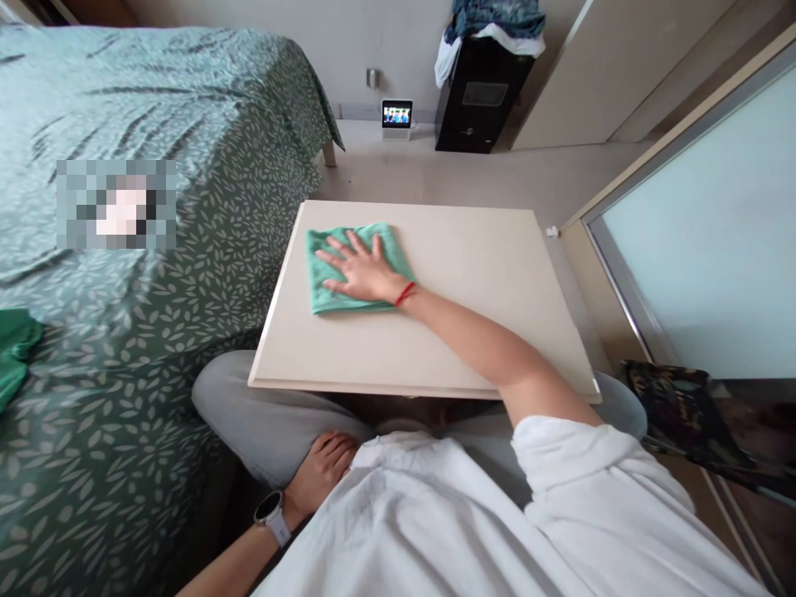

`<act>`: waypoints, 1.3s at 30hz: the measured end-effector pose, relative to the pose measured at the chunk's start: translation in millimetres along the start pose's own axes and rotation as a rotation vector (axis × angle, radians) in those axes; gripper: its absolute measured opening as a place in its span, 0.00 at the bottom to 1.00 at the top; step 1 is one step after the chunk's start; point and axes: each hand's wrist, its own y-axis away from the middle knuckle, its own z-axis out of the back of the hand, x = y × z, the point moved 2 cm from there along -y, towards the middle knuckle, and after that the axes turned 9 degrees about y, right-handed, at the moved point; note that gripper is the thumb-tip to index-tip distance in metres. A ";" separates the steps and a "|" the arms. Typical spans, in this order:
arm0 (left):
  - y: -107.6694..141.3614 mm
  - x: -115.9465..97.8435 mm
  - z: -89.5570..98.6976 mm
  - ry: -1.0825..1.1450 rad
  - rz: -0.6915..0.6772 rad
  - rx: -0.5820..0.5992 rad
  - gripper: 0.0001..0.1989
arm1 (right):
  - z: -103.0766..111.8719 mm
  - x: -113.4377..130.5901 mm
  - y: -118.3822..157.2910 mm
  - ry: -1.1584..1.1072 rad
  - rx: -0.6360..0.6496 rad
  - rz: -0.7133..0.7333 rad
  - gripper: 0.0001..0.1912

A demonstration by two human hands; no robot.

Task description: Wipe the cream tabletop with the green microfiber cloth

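Observation:
A folded green cloth (391, 249) lies on the far left part of a small cream table (473, 290) in front of me. My right hand (364, 272) is spread flat on top of the cloth, fingers apart, with a red string around the wrist. Down on my left thigh rests my left hand (320, 473). Its fingers lie loosely over the grey trousers (233, 390) with nothing seen in them, and their tips are partly hidden by my white shirt (398, 522). A watch (272, 512) with a pale strap is on that wrist.
A bed (205, 207) with a green leaf-patterned cover stands at left, a green fabric piece (16, 348) on it. Against the wall are a small lit screen (396, 120) and a black cabinet (466, 116) topped with clothes. A framed glass panel (715, 215) borders the right.

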 end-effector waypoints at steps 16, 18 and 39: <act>-2.9 0.7 2.4 -0.006 -0.010 0.009 0.21 | -14.9 -164.7 221.6 -0.002 -0.096 -1.225 0.41; -5.3 0.2 3.8 -0.013 -0.017 0.006 0.22 | -16.1 -137.7 205.2 0.050 -0.088 -1.150 0.41; -2.4 -1.3 3.7 -0.012 -0.002 0.010 0.21 | -11.5 109.8 17.5 0.066 -0.025 0.287 0.37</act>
